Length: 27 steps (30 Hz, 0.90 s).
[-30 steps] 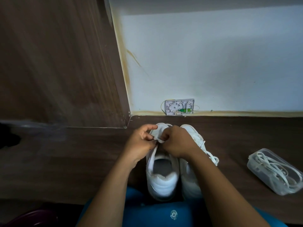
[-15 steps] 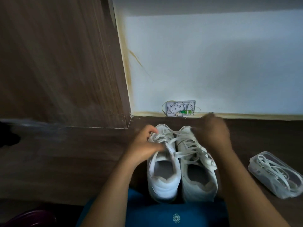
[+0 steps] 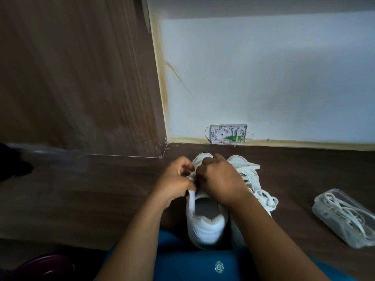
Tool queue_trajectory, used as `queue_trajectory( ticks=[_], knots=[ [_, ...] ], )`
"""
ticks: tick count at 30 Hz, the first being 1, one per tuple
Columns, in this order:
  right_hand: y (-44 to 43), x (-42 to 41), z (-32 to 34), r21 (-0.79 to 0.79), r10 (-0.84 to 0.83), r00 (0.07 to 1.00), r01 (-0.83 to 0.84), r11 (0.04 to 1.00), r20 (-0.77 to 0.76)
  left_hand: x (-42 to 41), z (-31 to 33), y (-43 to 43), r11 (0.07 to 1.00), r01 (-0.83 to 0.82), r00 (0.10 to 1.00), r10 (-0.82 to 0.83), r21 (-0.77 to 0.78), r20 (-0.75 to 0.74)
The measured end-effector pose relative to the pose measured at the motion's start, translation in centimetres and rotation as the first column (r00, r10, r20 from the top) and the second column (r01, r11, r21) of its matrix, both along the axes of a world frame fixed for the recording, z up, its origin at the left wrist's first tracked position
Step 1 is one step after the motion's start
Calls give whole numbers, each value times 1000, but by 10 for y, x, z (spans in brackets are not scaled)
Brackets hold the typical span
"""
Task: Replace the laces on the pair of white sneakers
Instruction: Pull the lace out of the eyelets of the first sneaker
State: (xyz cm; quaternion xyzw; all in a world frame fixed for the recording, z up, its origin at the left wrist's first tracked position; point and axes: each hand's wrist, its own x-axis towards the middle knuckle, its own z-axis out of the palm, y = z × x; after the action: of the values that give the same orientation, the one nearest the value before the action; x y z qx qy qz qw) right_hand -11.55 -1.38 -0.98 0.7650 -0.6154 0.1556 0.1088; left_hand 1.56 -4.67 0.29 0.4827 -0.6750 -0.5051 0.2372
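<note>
Left grip [image 3: 174,180] and right grip [image 3: 220,179] together atop left sneaker [image 3: 205,230].

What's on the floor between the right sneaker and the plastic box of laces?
Head view: bare floor between the right sneaker and the plastic box.

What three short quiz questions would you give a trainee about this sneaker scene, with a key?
1. True or false: the left hand and right hand both work at one sneaker.
2. Where lies the clear box of laces? A right of the sneakers; B on a sneaker; C in a hand.
3. Fill in: the loose laces on the other sneaker are ___.
Key: 1 true; 2 A; 3 white.
</note>
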Motion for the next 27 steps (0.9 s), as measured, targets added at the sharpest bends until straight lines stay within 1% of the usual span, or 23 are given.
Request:
queue_trajectory(
  ticks=[2,3,4,5,6,7,8,10,11,12,13,14,15,16,17,19,21,24,26,27],
  knots=[
    [0,-1,-1,52,-24,999,22,998,44,-1,-1,0,1000,-6,1000,6,-28,2],
    [1,-3,0,41,-22,992,17,999,122,-1,-2,-1,999,-10,1000,10,-36,10],
    [3,-5,2,26,-29,969,24,999,244,-2,-3,-2,999,-13,1000,14,-44,28],
    [4,-7,6,36,-58,917,47,998,395,-3,-3,-3,998,-13,999,16,-56,51],
    [3,-10,6,71,-100,839,74,995,535,-4,-5,-4,997,-15,997,20,-72,77],
    [2,-12,5,157,-166,738,82,984,654,-6,-5,-4,996,-15,995,23,-90,96],
    [1,-13,4,224,-231,636,94,970,736,-8,-5,-2,993,-15,994,28,-119,109],
    [1,-14,1,273,-293,459,111,955,838,-11,-5,0,971,5,985,36,-237,169],
    [2,-13,2,285,-306,393,111,952,867,-14,-4,2,950,25,976,45,-313,212],
    [5,-11,5,289,-306,363,101,952,880,-16,-3,2,926,30,974,59,-377,221],
    [7,-8,9,272,-290,401,102,957,869,-19,-3,1,909,10,979,77,-418,191],
    [8,-8,12,241,-269,493,121,963,828,-22,-2,0,904,-40,987,103,-426,124],
    [10,-7,15,185,-245,621,161,969,744,-24,1,0,901,-112,991,135,-419,25],
    [12,-7,18,125,-240,724,209,970,647,-26,3,-2,893,-180,984,163,-412,-76],
    [14,-6,22,86,-248,776,244,966,580,-28,7,-1,890,-224,973,178,-396,-150],
    [18,-2,28,141,-299,784,266,954,543,-30,11,-1,906,-229,966,165,-357,-199],
    [19,1,28,199,-331,781,265,944,529,-32,12,-1,942,-197,966,139,-271,-218],
    [17,2,25,211,-359,703,293,933,614,-33,12,0,961,-141,978,98,-238,-187],
    [15,0,23,271,-403,639,300,915,655,-29,13,3,986,-86,982,59,-146,-181],
    [14,-1,24,305,-424,581,295,905,695,-26,12,4,996,-38,988,25,-84,-154]
  ],
)
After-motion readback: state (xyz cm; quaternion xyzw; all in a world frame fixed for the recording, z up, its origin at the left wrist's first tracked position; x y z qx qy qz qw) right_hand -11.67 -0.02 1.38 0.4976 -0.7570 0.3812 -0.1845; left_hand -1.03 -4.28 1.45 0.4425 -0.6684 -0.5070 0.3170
